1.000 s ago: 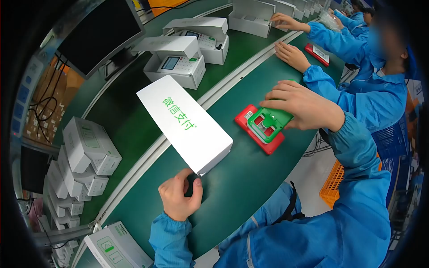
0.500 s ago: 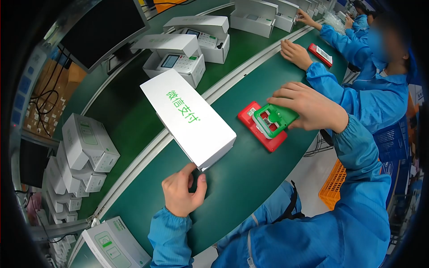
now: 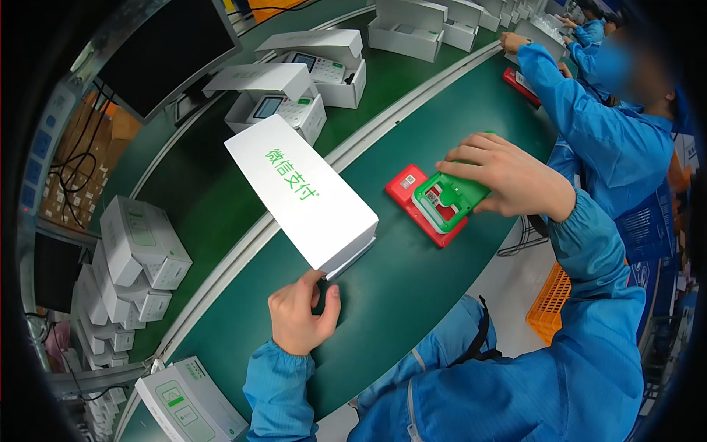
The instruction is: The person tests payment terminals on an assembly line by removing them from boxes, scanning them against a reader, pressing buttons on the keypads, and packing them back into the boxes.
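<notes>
A white carton [image 3: 302, 191] with green Chinese lettering stands at an angle on the green bench. My left hand [image 3: 302, 313] is at its lower front corner, fingers curled, the index fingertip against the corner and the thumb just below. A narrow gap shows along the carton's lower edge. My right hand [image 3: 512, 177] grips a green piece [image 3: 445, 200] with a pale-rimmed square opening, from above. That piece lies over a red flat device [image 3: 405, 180] bearing a small white label. Whether the two are joined I cannot tell.
Open cartons with card terminals [image 3: 283, 110] stand beyond a metal rail. Stacked white boxes [image 3: 147, 236] and a monitor [image 3: 169, 51] are at left. Another box [image 3: 191, 401] lies near my left sleeve. A co-worker [image 3: 604, 110] sits at right, beside a red device [image 3: 521, 85].
The gap at the carton's lower edge has widened. My right hand keeps its hold on the green piece. The co-worker's near arm has moved away along the bench. The view has shifted slightly.
</notes>
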A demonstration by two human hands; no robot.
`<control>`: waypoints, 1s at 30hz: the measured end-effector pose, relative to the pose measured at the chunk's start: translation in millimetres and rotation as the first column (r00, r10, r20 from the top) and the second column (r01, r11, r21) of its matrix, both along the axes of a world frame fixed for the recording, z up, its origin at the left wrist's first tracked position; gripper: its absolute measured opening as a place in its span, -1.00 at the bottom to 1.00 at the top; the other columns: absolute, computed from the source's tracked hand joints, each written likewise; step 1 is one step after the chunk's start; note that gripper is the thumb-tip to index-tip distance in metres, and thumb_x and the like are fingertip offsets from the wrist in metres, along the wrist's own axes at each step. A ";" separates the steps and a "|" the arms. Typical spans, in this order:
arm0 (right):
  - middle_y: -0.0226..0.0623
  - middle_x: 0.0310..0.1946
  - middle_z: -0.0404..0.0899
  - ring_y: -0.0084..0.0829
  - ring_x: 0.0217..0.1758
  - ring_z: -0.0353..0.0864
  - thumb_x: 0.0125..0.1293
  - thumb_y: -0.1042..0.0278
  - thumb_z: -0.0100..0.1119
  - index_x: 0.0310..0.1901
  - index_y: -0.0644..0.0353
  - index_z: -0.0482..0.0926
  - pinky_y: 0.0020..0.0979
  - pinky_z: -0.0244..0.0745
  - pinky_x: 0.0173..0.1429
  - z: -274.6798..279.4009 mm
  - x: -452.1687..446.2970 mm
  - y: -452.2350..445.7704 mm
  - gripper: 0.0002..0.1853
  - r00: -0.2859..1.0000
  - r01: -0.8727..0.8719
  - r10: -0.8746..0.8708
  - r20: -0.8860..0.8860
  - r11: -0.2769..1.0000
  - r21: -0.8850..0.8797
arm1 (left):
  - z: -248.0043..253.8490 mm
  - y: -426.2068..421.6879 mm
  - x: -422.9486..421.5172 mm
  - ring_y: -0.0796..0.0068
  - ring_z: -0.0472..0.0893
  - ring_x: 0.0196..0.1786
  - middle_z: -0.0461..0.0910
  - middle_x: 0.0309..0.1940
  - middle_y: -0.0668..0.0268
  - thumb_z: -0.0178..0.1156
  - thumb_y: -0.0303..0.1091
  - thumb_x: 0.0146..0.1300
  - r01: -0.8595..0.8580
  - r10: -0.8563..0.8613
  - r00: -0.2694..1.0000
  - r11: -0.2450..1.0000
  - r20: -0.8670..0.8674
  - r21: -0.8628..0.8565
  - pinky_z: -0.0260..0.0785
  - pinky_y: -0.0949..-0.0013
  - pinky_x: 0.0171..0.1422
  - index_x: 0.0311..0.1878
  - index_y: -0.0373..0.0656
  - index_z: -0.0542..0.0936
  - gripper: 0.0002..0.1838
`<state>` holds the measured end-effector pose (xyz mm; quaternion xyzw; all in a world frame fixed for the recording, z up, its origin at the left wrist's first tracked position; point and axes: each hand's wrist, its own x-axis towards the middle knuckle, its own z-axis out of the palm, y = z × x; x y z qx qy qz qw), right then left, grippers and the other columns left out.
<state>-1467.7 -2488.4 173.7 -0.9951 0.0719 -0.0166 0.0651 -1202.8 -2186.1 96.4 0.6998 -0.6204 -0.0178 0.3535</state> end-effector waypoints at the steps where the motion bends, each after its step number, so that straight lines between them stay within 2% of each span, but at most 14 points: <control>1: -0.22 0.21 0.60 -0.09 0.31 0.54 -0.10 0.33 0.68 0.38 0.12 0.54 -0.07 0.44 0.47 0.8 0.1 0.6 -0.11 1.000 -0.001 0.001 0.004 1.000 0.000 | -1.0 -0.1 -0.1 0.41 0.42 -0.65 0.38 -0.68 0.32 0.38 -0.40 0.24 0.004 -0.004 1.000 1.000 -0.008 0.007 0.26 0.34 -0.49 0.00 -0.28 0.63 -0.71; 30: -0.21 0.19 0.60 -0.09 0.30 0.53 -0.12 0.34 0.67 0.37 0.13 0.54 -0.08 0.43 0.47 16.5 4.1 -5.8 -0.10 0.999 -0.034 0.035 0.022 0.997 -0.066 | -13.4 -11.0 -5.3 0.44 0.37 -0.66 0.32 -0.69 0.34 0.38 -0.43 0.25 0.004 0.000 0.995 0.999 -0.099 0.042 0.23 0.35 -0.50 0.10 -0.29 0.63 -0.64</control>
